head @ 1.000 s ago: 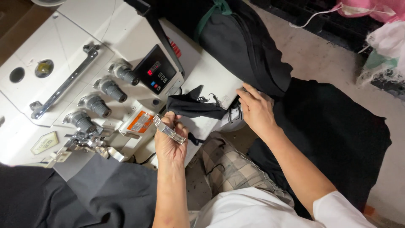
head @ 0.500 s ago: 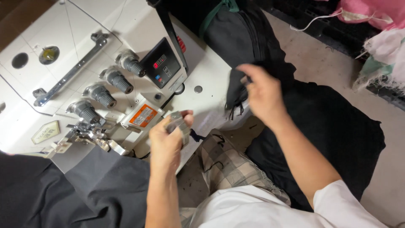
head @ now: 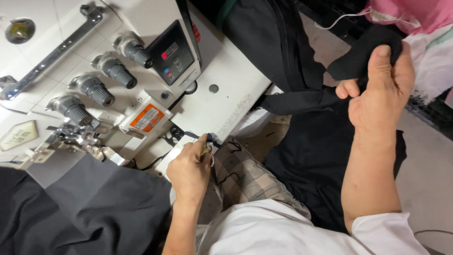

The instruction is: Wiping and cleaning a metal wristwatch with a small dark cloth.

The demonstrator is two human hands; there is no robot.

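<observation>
My right hand (head: 380, 89) is raised at the right, its fingers closed on a piece of black fabric (head: 363, 54) that stretches down to the left. My left hand (head: 190, 171) sits at the front edge of the white sewing machine (head: 222, 97), closed around a small metal tool (head: 206, 150), only its tip showing by a scrap of dark thread. Grey-black cloth (head: 89, 208) lies under the machine's needle area (head: 75, 137) at the left.
The machine has several grey tension knobs (head: 111, 71) and a black control panel (head: 172, 59) with a red display. A pile of black garments (head: 311, 156) lies on the floor at the right. Pink and white fabric (head: 415, 19) is at the top right.
My right hand has lifted the black fabric up and away to the right. My left hand has dropped lower, to the machine's front edge, closing more around the metal tool.
</observation>
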